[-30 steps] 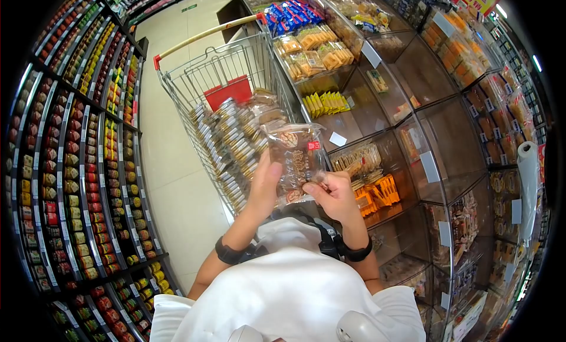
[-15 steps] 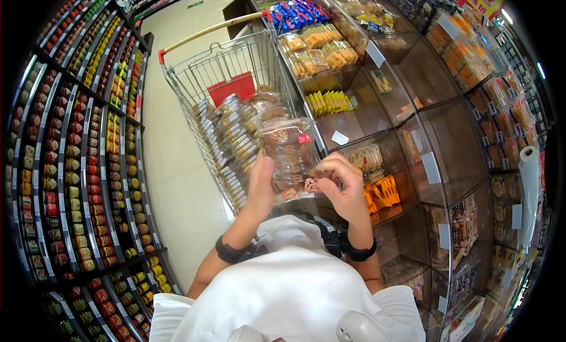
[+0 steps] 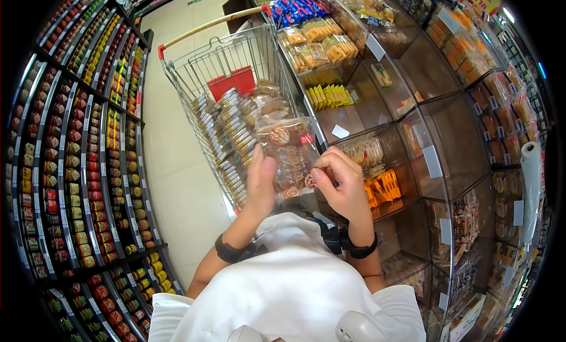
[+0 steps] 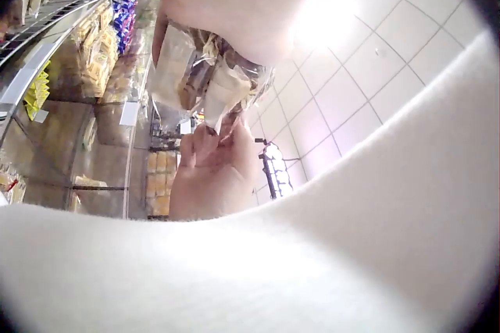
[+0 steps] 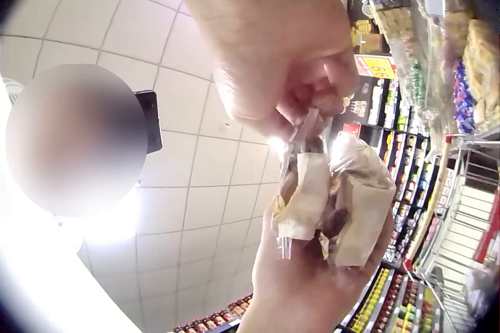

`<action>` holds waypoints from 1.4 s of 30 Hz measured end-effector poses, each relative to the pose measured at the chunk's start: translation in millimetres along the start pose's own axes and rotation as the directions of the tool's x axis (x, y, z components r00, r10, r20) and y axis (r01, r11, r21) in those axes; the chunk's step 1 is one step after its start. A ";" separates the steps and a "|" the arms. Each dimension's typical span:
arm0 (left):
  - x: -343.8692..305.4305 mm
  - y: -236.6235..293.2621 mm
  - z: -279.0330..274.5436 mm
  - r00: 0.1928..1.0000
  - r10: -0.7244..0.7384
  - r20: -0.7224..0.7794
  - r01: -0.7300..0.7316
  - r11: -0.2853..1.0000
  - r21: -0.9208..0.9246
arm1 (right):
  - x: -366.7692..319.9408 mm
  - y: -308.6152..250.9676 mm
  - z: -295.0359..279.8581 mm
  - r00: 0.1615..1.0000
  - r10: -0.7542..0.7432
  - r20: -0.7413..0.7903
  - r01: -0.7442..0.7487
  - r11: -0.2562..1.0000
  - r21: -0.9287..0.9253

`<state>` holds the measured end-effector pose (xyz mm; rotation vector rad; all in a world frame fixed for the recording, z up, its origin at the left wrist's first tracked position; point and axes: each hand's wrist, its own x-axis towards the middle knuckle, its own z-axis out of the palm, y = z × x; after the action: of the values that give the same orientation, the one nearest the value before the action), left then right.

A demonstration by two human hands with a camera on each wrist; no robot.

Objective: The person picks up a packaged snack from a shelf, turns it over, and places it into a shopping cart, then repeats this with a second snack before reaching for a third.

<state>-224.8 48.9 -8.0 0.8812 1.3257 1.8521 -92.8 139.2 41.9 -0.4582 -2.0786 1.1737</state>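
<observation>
A clear plastic snack bag [image 3: 287,156] with brown printing, a round nut picture and a small red label is held up in front of the chest. My left hand [image 3: 260,176] grips its left side, thumb along the edge and fingers behind. At the lower right edge, my right hand [image 3: 343,180] pinches the film between curled fingers and thumb. From below, the right wrist view shows pale wrapped pieces [image 5: 303,196] in the bag, lying against the left palm. In the left wrist view the bag [image 4: 207,75] spans between both hands.
A metal shopping cart [image 3: 194,121] stands just beyond the hands, loaded with several packaged snacks [image 3: 230,130]. Brown divided shelves [image 3: 436,130] with packaged baked goods run along the right. Racks of jars and cans [image 3: 76,183] line the left, across a tiled aisle [image 3: 174,189].
My right hand has shifted slightly right and up along the bag's edge, its fingers more curled. The bag has moved a little left and down, still in my left hand.
</observation>
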 end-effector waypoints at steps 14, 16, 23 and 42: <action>-6.6 -10.1 -4.2 0.994 -0.104 0.016 0.104 0.995 -0.001 | -5.9 3.5 -0.6 0.999 -0.030 -0.013 0.030 1.000 -0.004; -6.2 -12.5 -4.9 0.996 -0.089 -0.006 0.089 0.996 -0.015 | -6.3 5.1 -0.3 1.000 -0.012 -0.010 0.012 0.999 0.042; -5.2 -7.5 1.2 0.993 -0.107 -0.042 0.097 0.977 -0.189 | -5.1 7.4 -12.6 0.992 0.068 0.109 -0.082 0.988 0.129; 3.8 -5.8 1.9 0.994 -0.004 -0.110 -0.009 0.992 -0.124 | 2.4 -6.0 -12.1 0.996 0.055 0.068 -0.055 0.998 -0.003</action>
<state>-224.5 54.5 -12.7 0.7257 1.2588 1.9866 -85.6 144.8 52.1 -0.4847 -2.1372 1.2361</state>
